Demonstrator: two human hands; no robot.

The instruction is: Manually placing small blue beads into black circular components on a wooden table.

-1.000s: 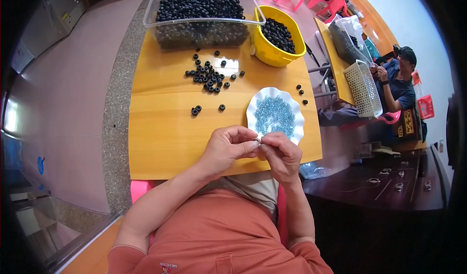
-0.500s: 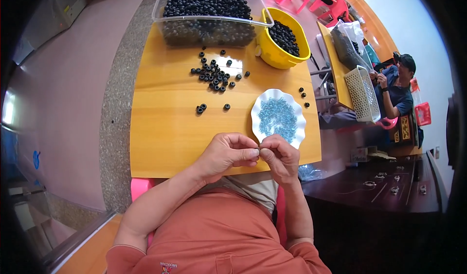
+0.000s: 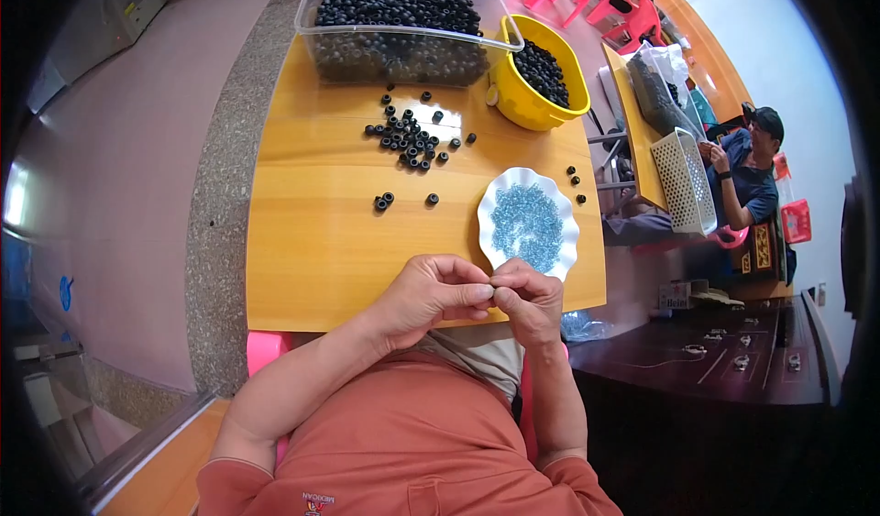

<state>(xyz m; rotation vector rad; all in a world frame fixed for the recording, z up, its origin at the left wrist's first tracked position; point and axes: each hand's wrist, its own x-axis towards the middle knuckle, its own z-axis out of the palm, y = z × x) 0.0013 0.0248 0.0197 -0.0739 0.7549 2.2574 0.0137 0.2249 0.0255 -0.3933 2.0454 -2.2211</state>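
Since a second ago the two hands have hardly shifted, staying pinched together at the near table edge, so the fiddly joining goes on. The left hand [image 3: 426, 298] and right hand [image 3: 530, 298] meet fingertip to fingertip around something too small to make out (likely a bead). Just beyond lies the white scalloped plate [image 3: 486, 206] of pale blue bits, then loose black beads [image 3: 410, 140] on the wooden table [image 3: 312, 241], then the clear tub [image 3: 394, 49] and yellow bowl [image 3: 518, 104].
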